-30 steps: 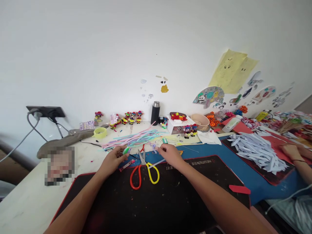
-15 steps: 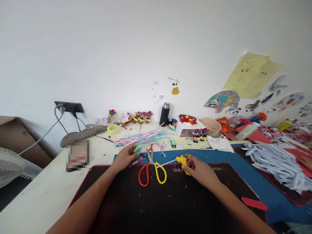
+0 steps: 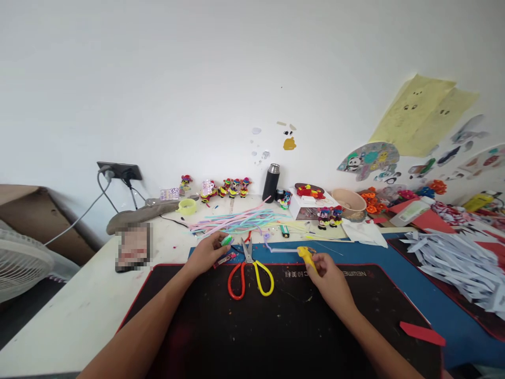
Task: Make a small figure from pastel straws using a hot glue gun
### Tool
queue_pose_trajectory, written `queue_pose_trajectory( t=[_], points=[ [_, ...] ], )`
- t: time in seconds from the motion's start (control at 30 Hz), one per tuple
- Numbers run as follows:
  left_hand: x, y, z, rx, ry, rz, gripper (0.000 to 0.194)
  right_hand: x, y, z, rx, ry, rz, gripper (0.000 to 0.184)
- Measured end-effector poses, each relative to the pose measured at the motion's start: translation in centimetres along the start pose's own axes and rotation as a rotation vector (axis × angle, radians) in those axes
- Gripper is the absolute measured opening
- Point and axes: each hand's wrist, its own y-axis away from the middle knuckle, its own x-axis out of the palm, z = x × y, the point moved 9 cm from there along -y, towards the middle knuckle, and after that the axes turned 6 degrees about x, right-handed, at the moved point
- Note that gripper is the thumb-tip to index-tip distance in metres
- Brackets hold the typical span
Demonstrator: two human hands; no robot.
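Note:
My left hand (image 3: 205,255) has its fingertips closed on a small green-and-white piece (image 3: 226,240) whose kind I cannot make out. My right hand (image 3: 330,279) grips the handle of a small yellow hot glue gun (image 3: 305,255), and a long translucent glue stick (image 3: 284,250) sticks out of it to the left. Between the hands lie scissors (image 3: 248,252), blades parted and pointing away, one handle red and the other yellow. A small dark-red packet (image 3: 224,259) rests just below my left fingers. Past the scissors sits a curled purple strip (image 3: 267,242).
Behind the black mat (image 3: 236,337) lies a pile of pastel fuzzy stems (image 3: 232,222). A black bottle (image 3: 271,184), several small figures (image 3: 235,187) and a round bowl (image 3: 349,201) stand along the wall. White paper strips (image 3: 453,268) are heaped at right; a fan (image 3: 23,258) is at left.
My right hand has turned the glue gun, so its glue stick has swung up off the scissors' handles to lie nearly level. My left hand still holds the green-and-white piece. The view has shifted slightly.

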Motion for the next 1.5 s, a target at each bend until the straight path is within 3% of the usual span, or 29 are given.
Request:
queue_pose_trajectory(
  t=[0.1, 0.23, 0.37, 0.57, 0.8, 1.0, 1.27, 1.5],
  points=[
    [0.0, 0.0, 0.0, 0.002, 0.017, 0.004, 0.039, -0.8, 0.5, 0.2, 0.057, -0.327, -0.054, 0.046],
    [-0.3, -0.1, 0.4, -0.016, 0.014, -0.009, 0.041, -1.2, 1.0, 1.5, 0.162, -0.581, -0.097, 0.059],
    [-0.8, -0.2, 1.1, -0.060, 0.050, -0.052, 0.049, 0.0, 1.1, 3.5, 0.201, -0.817, -0.007, 0.065],
    [-1.1, -1.5, -0.2, -0.069, 0.127, -0.066, 0.054, 5.2, 1.0, 6.2, 0.261, -1.090, 0.274, 0.063],
    [-1.7, -4.1, -2.2, -0.056, 0.128, -0.055, 0.049, 11.3, -0.1, 9.5, 0.326, -1.353, 0.629, 0.037],
    [-2.4, -5.3, -0.9, -0.062, 0.144, -0.121, 0.049, 13.4, -1.9, 12.2, 0.314, -1.460, 0.808, 0.030],
    [-2.5, -4.1, 0.4, -0.115, 0.166, -0.166, 0.051, 15.5, -3.1, 15.4, 0.264, -1.441, 0.932, 0.034],
    [-1.5, -3.5, 1.6, -0.123, 0.148, -0.188, 0.050, 17.9, -4.0, 14.4, 0.315, -1.431, 0.946, 0.031]
  ],
)
